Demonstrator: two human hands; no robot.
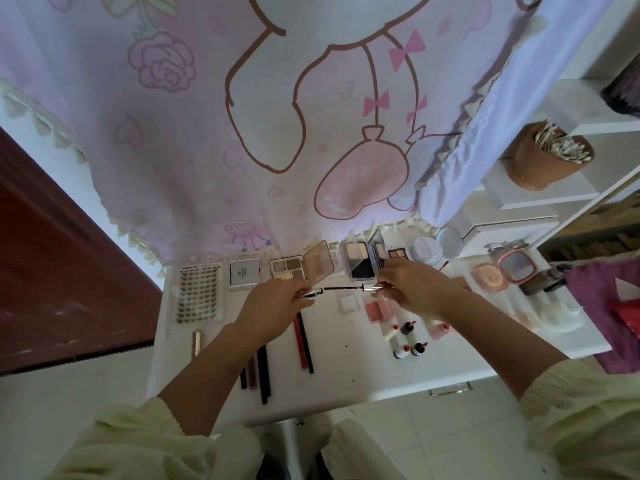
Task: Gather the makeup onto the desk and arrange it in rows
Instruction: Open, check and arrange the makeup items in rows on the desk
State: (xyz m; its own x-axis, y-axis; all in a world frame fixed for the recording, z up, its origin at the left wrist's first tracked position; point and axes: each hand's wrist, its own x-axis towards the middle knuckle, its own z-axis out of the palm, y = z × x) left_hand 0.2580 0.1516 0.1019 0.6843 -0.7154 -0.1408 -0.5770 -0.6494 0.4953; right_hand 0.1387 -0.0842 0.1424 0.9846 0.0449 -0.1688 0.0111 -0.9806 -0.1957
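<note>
On the white desk (pixel 346 375) makeup lies in rows. My left hand (pixel 273 303) grips the dark tube end of a thin eyeliner (pixel 343 288) above the desk. My right hand (pixel 412 285) pinches its silver cap end, and the thin black wand shows between the two parts. Behind my hands stand a lash tray (pixel 199 294), a silver compact (pixel 244 273), an open eyeshadow palette (pixel 298 266) and open powder palettes (pixel 360 261). Several pencils (pixel 304 341) and small lip bottles (pixel 407 337) lie nearer me.
A pink cartoon curtain (pixel 277 133) hangs right behind the desk. White shelves at the right hold a brown cup of cotton swabs (pixel 547 155). Pink round compacts (pixel 502 271) and a purple cloth (pixel 602 289) sit at the desk's right end. A gold tube (pixel 197 342) lies at left.
</note>
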